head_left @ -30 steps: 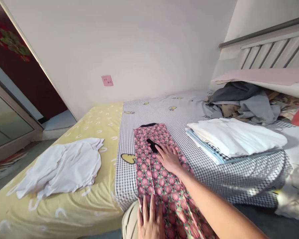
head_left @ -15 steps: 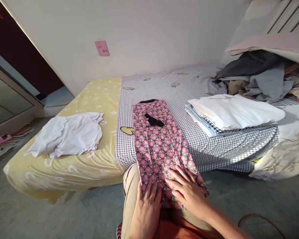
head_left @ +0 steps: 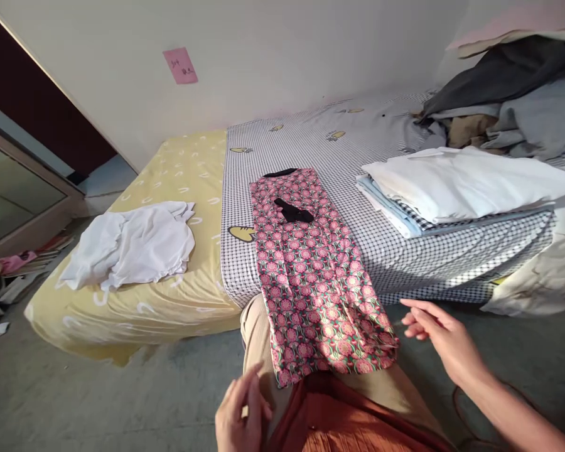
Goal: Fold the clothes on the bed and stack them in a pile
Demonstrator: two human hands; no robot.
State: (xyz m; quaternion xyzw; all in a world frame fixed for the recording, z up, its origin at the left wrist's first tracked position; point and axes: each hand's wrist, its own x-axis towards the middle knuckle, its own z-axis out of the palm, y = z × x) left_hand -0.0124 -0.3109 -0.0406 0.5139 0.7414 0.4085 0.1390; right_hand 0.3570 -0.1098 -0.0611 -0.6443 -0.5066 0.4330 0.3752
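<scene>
A pink floral garment (head_left: 311, 276) with black trim lies folded into a long strip. Its far end rests on the bed and its near end lies over my lap. A black cuff (head_left: 294, 212) shows on top of it, and a black collar edge at the far end. My left hand (head_left: 242, 411) hovers near my thigh, left of the garment's near end, fingers loosely bent and apart, holding nothing. To the right of the cloth, my right hand (head_left: 440, 336) is in the air, fingers partly curled and empty. Neither hand touches the garment.
A crumpled white garment (head_left: 132, 245) lies on the yellow sheet (head_left: 188, 169) at left. On the checked sheet (head_left: 282, 147), a folded stack of clothes (head_left: 466, 185) sits at right. Behind it is a heap of dark and grey clothes (head_left: 503, 94).
Both my hands have lifted off the floral garment and moved apart, the left one down and leftward, the right one to the right. The garment's near end now shows uncovered.
</scene>
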